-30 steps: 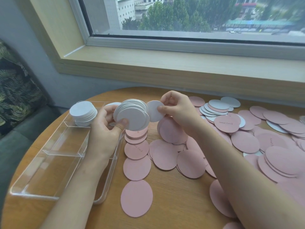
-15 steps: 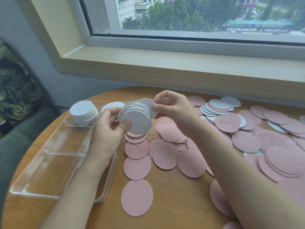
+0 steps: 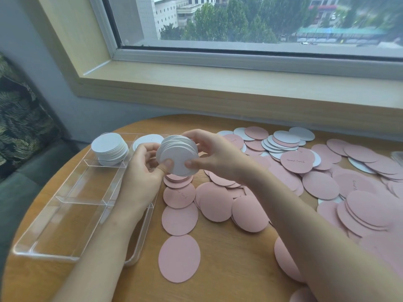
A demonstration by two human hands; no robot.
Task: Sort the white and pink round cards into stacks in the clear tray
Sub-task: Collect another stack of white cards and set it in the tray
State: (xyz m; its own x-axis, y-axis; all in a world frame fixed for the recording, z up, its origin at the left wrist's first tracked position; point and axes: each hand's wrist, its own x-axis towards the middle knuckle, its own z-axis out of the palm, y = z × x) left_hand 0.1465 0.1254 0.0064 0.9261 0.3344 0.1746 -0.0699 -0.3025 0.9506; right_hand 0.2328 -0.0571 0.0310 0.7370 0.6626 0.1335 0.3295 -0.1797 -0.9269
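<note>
The single white card I held out in my right hand (image 3: 214, 159) a second ago now sits on the stack of white cards (image 3: 177, 156), which both hands grip by its edges above the table, just right of the clear tray (image 3: 65, 216). My left hand (image 3: 142, 172) curls round the stack's left side, thumb on its face. That stack looks ready for the tray, where another white stack (image 3: 110, 148) stands in the far left compartment. Pink cards (image 3: 320, 185) lie loose to the right. A white card (image 3: 148, 139) behind my left hand is half hidden; writing on some cards is unreadable.

White cards (image 3: 177, 155), pink cards (image 3: 179, 258), clear tray (image 3: 65, 214), tan wooden table (image 3: 229, 269), dark leaf-patterned cushion (image 3: 19, 118)
</note>
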